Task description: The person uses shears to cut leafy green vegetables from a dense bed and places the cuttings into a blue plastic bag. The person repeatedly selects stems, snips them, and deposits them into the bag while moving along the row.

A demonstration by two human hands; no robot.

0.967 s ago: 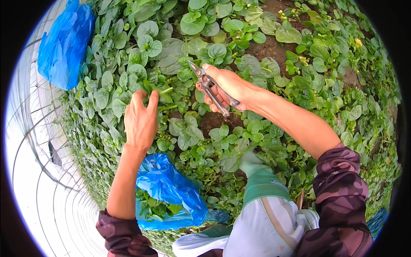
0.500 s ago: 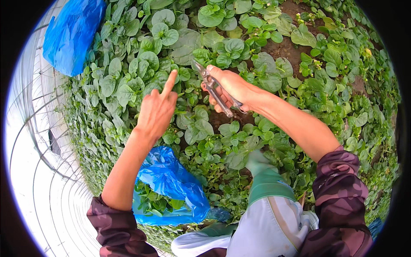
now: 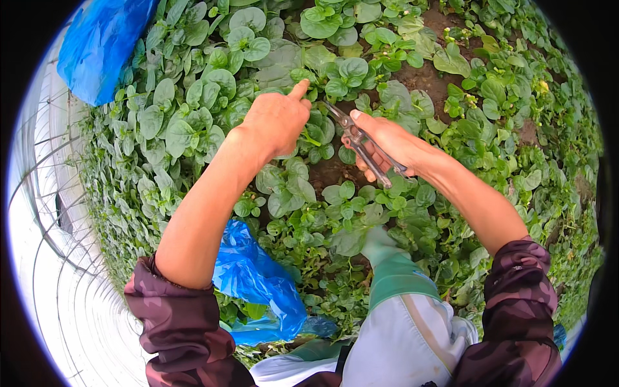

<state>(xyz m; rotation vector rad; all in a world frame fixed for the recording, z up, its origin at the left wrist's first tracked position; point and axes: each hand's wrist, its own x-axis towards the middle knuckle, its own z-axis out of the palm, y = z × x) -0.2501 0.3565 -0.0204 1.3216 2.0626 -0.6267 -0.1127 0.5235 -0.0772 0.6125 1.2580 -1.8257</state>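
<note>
**Operator:** Grip status of the right hand is requested.

**Inspector:** Closure around the handles of the garden shears is observed; the fingers are wrapped under the handles and the thumb is laid along the top. The blades are directed up and to the left of the grip, and their tips are seen among the leaves. Whether the blades are parted or shut cannot be told.

**Operator:** And the left hand?

**Inspector:** No object is seen to be held. The index finger is extended toward a leafy green plant just beyond the fingertip, while the other fingers are curled inward. The back of the hand is turned to the camera, so the palm side is hidden.

**Operator:** Position of the shears relative to the left grip?

**Inspector:** Just to its right, near but apart; low plants are seen below both grips, and a patch of bare soil is seen beyond the right grip.

**Operator:** Surroundings?

**Inspector:** A blue plastic bag is located beneath the left forearm, well below the grip. A second blue bag is located far to the upper left. White wire mesh is seen along the left edge.
</note>
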